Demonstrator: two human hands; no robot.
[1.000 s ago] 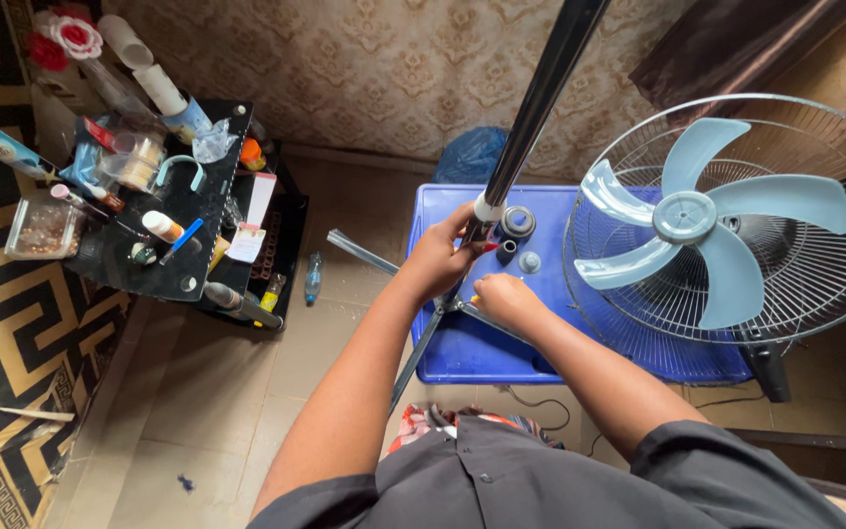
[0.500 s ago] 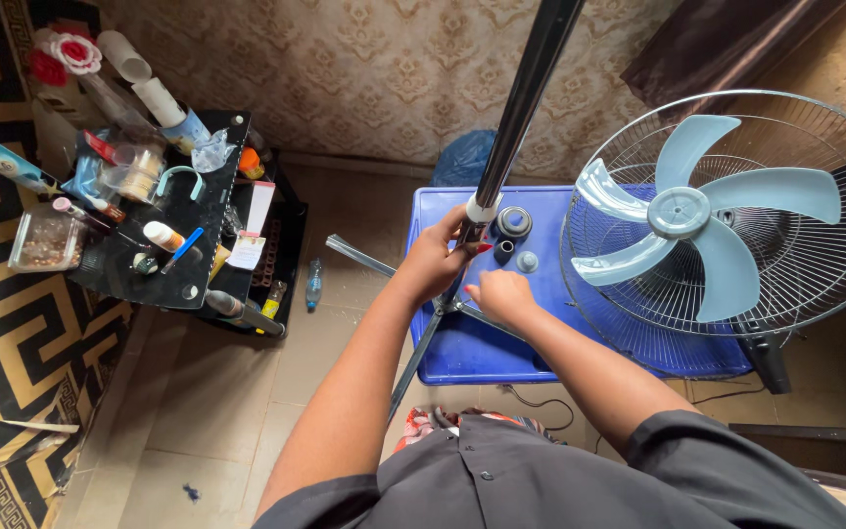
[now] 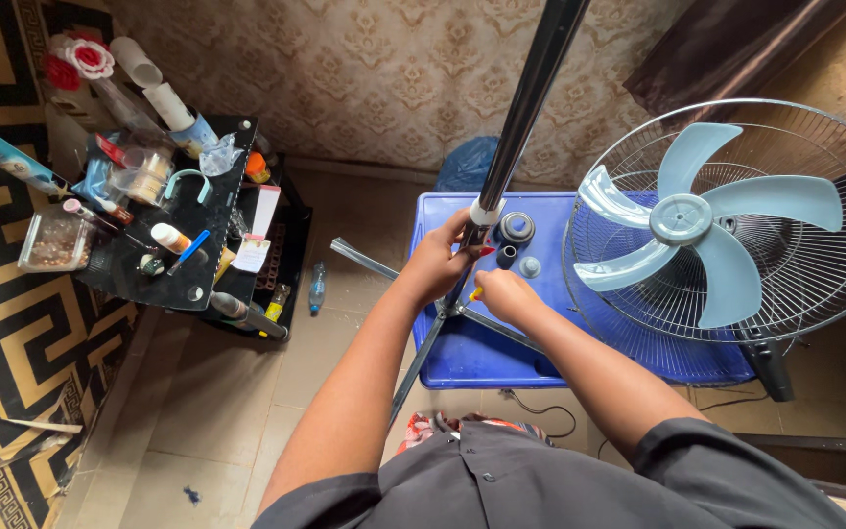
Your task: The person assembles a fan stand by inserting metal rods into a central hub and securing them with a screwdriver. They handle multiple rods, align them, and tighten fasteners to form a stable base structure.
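Observation:
A dark metal fan-stand pole (image 3: 531,93) rises steeply toward the camera from a blue plastic table (image 3: 462,353). My left hand (image 3: 440,260) is wrapped around the pole's lower end, just under its white collar (image 3: 487,212). My right hand (image 3: 504,293) sits close beside it, closed on a small yellow-handled tool whose tip points at the pole's base. Thin metal stand legs (image 3: 369,259) spread out from that base. Dark round fittings (image 3: 517,228) lie on the table just beyond my hands.
A fan head (image 3: 727,230) with pale blue blades in a wire cage lies on the table's right half. At left stands a black shelf (image 3: 183,279) crowded with bottles, tubes and jars. A blue bag (image 3: 470,162) sits against the patterned wall. Tiled floor lies between.
My right hand has shifted slightly up toward the pole's base, and the yellow tool tip shows again. My left hand keeps its grip on the pole.

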